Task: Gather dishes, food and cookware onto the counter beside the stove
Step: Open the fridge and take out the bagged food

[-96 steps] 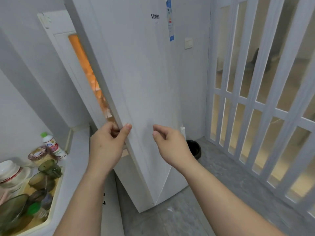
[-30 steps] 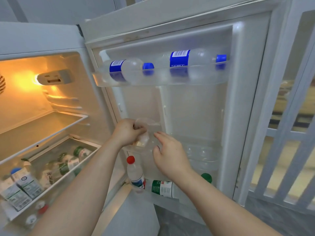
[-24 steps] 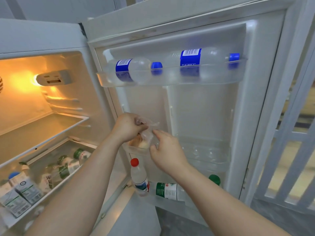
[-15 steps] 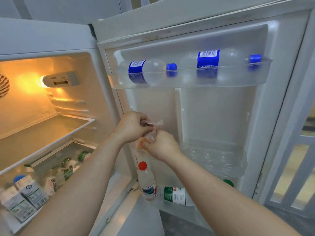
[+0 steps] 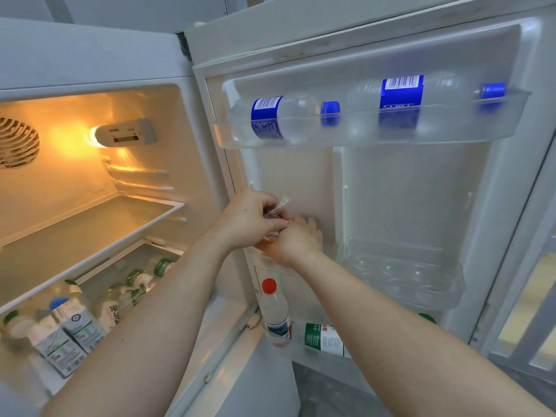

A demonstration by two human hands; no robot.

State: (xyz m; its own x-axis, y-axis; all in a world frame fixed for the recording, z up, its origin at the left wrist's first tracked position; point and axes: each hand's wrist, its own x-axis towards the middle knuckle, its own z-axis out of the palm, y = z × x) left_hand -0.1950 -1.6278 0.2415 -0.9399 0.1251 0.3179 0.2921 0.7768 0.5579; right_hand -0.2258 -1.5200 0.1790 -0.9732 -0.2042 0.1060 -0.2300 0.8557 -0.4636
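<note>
Head-height view into an open fridge, door [image 5: 391, 191] swung wide to the right, lit interior to the left. At centre, both hands together on a clear plastic bag [image 5: 279, 206], low on the left side of the door's inner wall, just above the middle door shelf [image 5: 400, 284]. Left hand [image 5: 249, 219] uppermost, fingers curled tight round the bag's twisted neck, a wisp of film poking out above the knuckles. Right hand [image 5: 296, 240] just beneath and touching the left, fingers bent round the bag's body as far as can be made out, fingertips toward the door wall. Contents pale, mostly hidden behind the hands, not identifiable. Long axis of the bag roughly upright: neck at the top in the left hand, bulk below in the right, the whole thing just beyond the fingers, between the hands and the door wall. Neither hand nearer than the other; both already in contact. Probable next move: a lift straight up along that axis to clear the shelf's front lip, then back toward the body. Counter and stove out of view. Elsewhere: two blue-labelled water bottles [image 5: 282, 118] lying on the top door shelf, a red-capped bottle [image 5: 272, 308] upright at the bottom, cartons [image 5: 69, 329] on a lower shelf.
</note>
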